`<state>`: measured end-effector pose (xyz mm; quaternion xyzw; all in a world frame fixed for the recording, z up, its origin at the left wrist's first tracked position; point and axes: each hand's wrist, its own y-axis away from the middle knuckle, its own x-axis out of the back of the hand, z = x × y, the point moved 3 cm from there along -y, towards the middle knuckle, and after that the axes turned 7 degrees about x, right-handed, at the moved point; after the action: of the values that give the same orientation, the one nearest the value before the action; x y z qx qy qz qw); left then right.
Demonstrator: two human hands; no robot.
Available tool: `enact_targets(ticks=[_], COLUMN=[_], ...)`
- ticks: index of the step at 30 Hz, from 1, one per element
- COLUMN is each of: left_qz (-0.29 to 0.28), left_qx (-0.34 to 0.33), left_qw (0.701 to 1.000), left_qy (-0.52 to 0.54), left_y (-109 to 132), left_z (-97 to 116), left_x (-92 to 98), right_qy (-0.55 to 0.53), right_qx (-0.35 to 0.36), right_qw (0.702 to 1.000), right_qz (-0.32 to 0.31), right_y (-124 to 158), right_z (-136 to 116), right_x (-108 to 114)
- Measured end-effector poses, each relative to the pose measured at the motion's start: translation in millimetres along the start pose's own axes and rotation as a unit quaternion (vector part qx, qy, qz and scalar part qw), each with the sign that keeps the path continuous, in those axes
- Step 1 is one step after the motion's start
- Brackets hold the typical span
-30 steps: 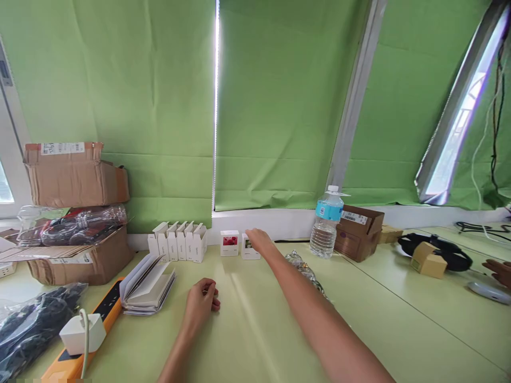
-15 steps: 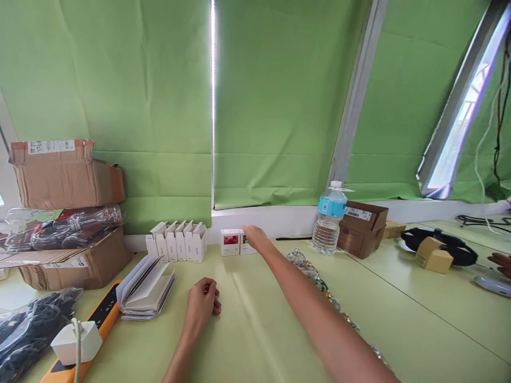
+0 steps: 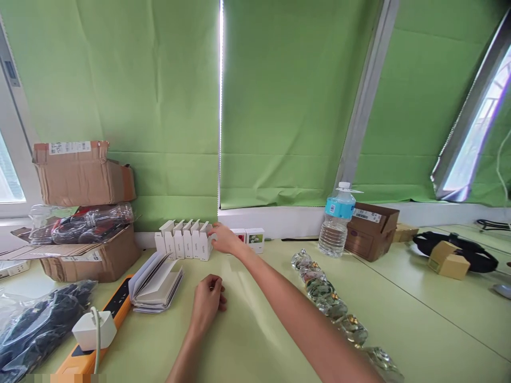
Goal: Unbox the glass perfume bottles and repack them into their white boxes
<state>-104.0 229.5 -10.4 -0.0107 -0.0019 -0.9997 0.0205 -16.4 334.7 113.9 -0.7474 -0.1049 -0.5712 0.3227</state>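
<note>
The person's right hand reaches across the pale yellow-green tabletop to the right end of a row of slim white cardboard boxes. Its fingertips are at the rightmost box of that row, but whether they grip it or merely touch it cannot be told. The boxes stand upright on the far side, just left of centre, their top flaps raised. The left hand is nearer, resting low over the table with its fingers loosely curled; whether it holds anything cannot be told.

Just right of the right hand stand two small white boxes with picture labels: a red-pictured box, partly hidden by that hand, and a green-pictured box close beside it. To the left lies a stack of folded white card. To the right, a line of clear faceted glass pieces runs from far to near.
</note>
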Motion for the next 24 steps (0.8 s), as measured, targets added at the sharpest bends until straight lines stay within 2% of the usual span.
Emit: enact_targets(ticks=[6,12,14,16,21,24], left_qz=[0.028,0.127,0.142,0.131,0.051,0.049], left_qx=[-0.017,-0.038,-0.043,-0.052,-0.099,-0.119], left_qw=[0.999,0.991,0.989,0.99,0.991,0.985], left_qy=[0.01,0.011,0.003,-0.013,-0.079,-0.119], left_y=[-2.1,-3.7,-2.4,-0.4,7.5,13.6], left_z=[0.4,1.2,1.9,3.3,14.2,22.3], left_x=[7.2,21.1,21.9,19.6,10.1,7.1], right_qy=[-0.05,-0.025,-0.011,-0.001,0.004,0.004], right_qx=[0.0,-0.021,-0.028,-0.035,-0.037,-0.009], right_qw=[0.999,0.999,0.999,0.999,0.999,0.998], right_qz=[-0.019,-0.015,-0.011,-0.007,0.007,0.059], right_y=[-0.7,31.9,47.7,64.8,113.2,147.6], right_z=[-24.8,-43.4,-53.6,-64.2,-90.6,-109.8], right_x=[-24.4,-9.3,-1.8,5.4,30.4,50.0])
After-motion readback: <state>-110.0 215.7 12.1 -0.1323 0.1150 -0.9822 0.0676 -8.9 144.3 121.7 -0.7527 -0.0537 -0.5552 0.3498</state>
